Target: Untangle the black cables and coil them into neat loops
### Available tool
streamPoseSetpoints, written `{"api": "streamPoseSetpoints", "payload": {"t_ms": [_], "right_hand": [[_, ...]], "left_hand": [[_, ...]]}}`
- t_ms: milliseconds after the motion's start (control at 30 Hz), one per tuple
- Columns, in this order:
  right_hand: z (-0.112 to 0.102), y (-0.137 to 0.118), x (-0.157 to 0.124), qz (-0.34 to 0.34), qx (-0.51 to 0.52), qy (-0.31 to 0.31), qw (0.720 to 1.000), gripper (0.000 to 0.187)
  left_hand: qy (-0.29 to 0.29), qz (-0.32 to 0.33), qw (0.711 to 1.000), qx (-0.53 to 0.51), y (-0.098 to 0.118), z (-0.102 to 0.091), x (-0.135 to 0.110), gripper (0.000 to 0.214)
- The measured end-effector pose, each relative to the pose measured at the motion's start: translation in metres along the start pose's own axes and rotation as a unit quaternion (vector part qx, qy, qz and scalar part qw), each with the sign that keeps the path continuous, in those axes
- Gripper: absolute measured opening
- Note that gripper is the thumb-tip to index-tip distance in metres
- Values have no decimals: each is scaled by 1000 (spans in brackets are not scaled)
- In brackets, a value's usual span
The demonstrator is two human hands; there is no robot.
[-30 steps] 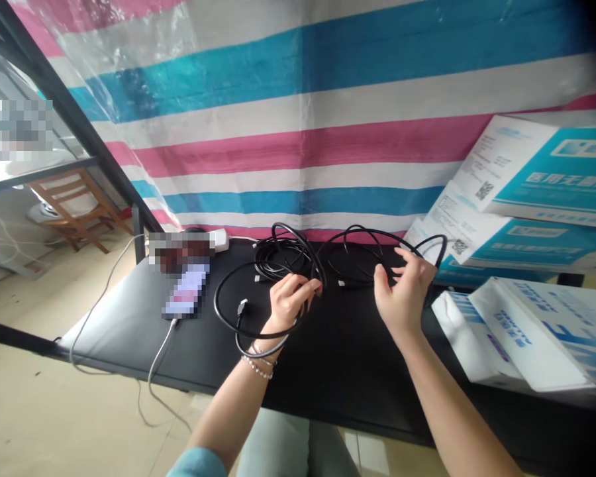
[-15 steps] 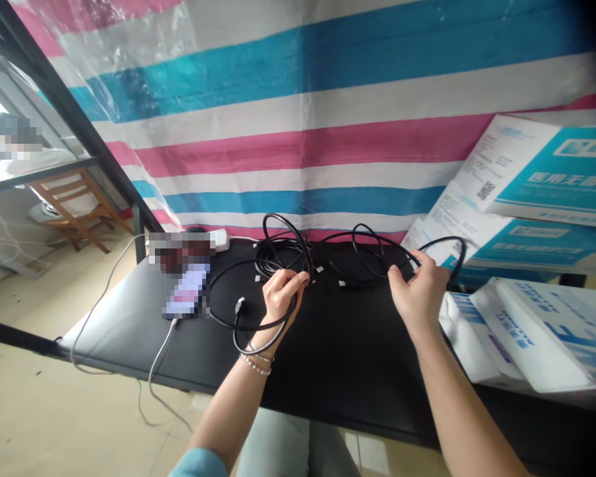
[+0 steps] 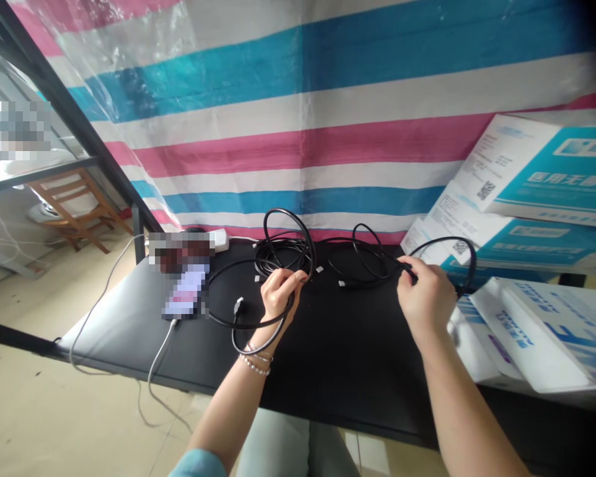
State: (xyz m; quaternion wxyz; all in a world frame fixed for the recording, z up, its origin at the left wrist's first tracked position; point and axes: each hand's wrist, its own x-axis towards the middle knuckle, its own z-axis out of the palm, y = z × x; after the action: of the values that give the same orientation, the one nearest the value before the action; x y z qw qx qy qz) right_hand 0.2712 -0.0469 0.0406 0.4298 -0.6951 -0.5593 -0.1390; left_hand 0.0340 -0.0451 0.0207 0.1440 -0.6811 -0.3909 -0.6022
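A long black cable [image 3: 357, 244] lies in loose loops across the black table [image 3: 338, 358]. My left hand [image 3: 278, 295] is closed on the cable near the middle, with a loop hanging round the wrist. My right hand [image 3: 424, 298] is closed on another stretch of the same cable, which arches up and over to the right. A bundle of coiled black cables [image 3: 281, 255] with white plugs lies just behind my left hand.
A phone [image 3: 186, 291] on a white charging lead [image 3: 159, 351] lies on the table's left part, by a white adapter [image 3: 219, 238]. Blue-and-white boxes [image 3: 531, 192] are stacked at the right, more boxes [image 3: 521, 328] nearer. A striped tarp hangs behind; a wooden chair stands far left.
My right hand has moved to the right and closed on the cable, pulling its loop out wider. My left hand has shifted slightly left and kept its grip.
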Motion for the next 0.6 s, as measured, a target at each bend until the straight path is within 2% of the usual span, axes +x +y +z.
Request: {"api": "streamPoseSetpoints", "payload": {"t_ms": [133,200,367,467,600], "right_hand": [[0,-3,1,-58,80,50,994,24],[-1,-5,1,-66,117,73,988,23],[3,-12,-2,-22,244,119,962,24],[8,-13,-3,21,342,110,933,27],[11,-10,-4,61,396,81,913,25]], "left_hand": [[2,-2,1000,0,-2,2,-3,11],[-1,1,1000,-10,-3,2,-5,10],[-24,-3,999,-39,-2,3,-10,14],[-20,-6,999,-49,-2,5,-11,15],[-15,-13,998,-51,-3,7,-12,14]]}}
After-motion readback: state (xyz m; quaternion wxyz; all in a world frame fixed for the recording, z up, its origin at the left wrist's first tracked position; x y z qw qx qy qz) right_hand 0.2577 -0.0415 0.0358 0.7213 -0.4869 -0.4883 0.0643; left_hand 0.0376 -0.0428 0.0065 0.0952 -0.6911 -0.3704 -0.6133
